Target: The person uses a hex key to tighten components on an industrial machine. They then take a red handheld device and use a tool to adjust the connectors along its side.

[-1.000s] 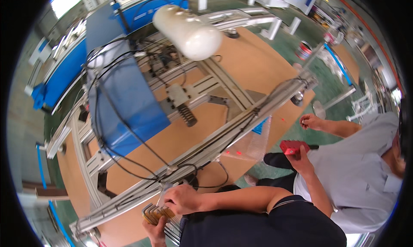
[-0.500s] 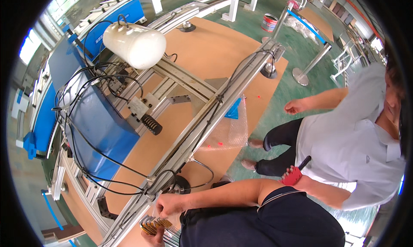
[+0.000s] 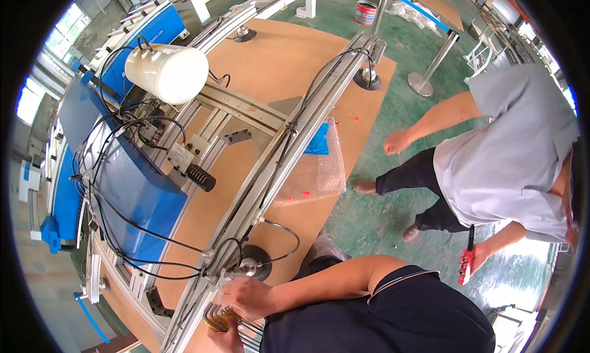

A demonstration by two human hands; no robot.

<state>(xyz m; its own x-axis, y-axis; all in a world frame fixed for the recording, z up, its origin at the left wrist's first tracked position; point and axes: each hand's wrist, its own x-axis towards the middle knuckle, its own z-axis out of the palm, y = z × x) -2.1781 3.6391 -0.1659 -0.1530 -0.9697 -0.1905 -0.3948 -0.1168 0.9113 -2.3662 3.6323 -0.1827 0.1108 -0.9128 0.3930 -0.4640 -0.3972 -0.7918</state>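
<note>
At the lower edge my left hand [image 3: 226, 339] is closed around a set of hex keys [image 3: 220, 317], their bent ends fanned out and a yellowish holder around them. My right hand [image 3: 247, 298] is closed just above the keys, beside the aluminium rail [image 3: 270, 175]. Its fingertips are bunched near a whitish, translucent bit at the rail; what they pinch is too small to make out. A black-based round foot [image 3: 261, 262] with a metal joint stands just beyond my right hand. Black cables run along the rail close to my fingers.
A white cylindrical tank [image 3: 175, 73] and a blue machine housing [image 3: 132, 181] sit on the frame. Bubble wrap [image 3: 322, 175] with a blue packet [image 3: 318, 139] lies on the brown board [image 3: 289, 46]. At right, a co-worker in a light shirt [image 3: 491, 168] holds a red-and-black tool [image 3: 467, 264].
The whole view has shifted slightly. My right hand has turned a little above the hex keys, which stay in my left hand. The co-worker has stepped, and their red-and-black tool now hangs lower.
</note>
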